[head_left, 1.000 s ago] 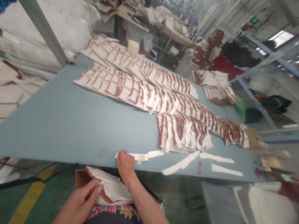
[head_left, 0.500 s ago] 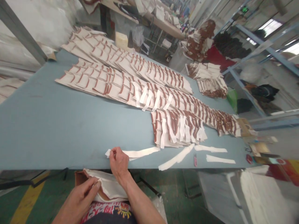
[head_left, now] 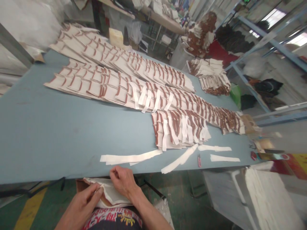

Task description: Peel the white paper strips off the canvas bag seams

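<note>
Low in the view, my left hand (head_left: 83, 204) pinches the edge of a cream fabric piece (head_left: 110, 189) with a brown lining, which lies against my lap at the table edge. My right hand (head_left: 123, 180) is closed, fingers curled, just above that piece's right part. Whatever its fingertips may hold is hidden. Beyond it, apart from the hand, white strips (head_left: 129, 158) lie along the table's near edge.
On the blue-grey table (head_left: 59, 134) lie long overlapping rows of cream pieces with brown edges (head_left: 115, 83) and a shorter stack (head_left: 178, 129) topped with white strips. A small pink-handled tool (head_left: 199, 160) lies by more loose strips (head_left: 179, 159). Red-handled scissors (head_left: 253, 155) rest at the right.
My right hand has drawn back from the left end of the white strips, down toward the cream piece. My left hand keeps its pinch. The view has shifted slightly.
</note>
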### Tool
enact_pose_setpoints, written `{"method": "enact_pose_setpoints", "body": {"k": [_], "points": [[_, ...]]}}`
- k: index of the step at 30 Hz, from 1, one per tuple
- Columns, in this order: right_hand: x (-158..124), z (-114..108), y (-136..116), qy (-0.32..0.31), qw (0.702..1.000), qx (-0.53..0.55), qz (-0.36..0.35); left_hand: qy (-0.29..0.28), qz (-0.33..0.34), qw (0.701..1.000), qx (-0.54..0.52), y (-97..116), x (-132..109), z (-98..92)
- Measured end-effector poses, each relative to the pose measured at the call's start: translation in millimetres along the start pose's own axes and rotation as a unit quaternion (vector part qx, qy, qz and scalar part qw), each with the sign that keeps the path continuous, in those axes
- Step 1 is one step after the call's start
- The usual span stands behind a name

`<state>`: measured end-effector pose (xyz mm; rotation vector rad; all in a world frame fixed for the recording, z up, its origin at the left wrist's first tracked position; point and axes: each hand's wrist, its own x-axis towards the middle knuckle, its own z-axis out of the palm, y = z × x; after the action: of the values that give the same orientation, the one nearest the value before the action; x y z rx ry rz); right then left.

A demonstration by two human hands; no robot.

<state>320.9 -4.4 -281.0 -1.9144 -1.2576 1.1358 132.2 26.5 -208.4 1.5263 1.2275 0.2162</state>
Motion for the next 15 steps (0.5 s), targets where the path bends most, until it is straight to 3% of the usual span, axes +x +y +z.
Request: {"method": "enact_pose_setpoints", "body": {"k": [3,7,12,15], "points": [[-10,-24,22,0.076,0.993,0.063,0.064,-0.008,-0.002,1.0,0.003,-2,-3,-0.6],[-1,-46,41,0.172,0.959,0.162,0.159,0.017,-0.002,1.0,-0.016,-2,-7,-1.5],[11,-44,39,0.178,0.94,0.216,0.196,-0.018,0.035,0.999,-0.018,-7,1,1.0],[7,-41,33,0.17,0.944,0.2,0.201,0.02,0.057,0.998,-0.019,-7,8,10.7]]}}
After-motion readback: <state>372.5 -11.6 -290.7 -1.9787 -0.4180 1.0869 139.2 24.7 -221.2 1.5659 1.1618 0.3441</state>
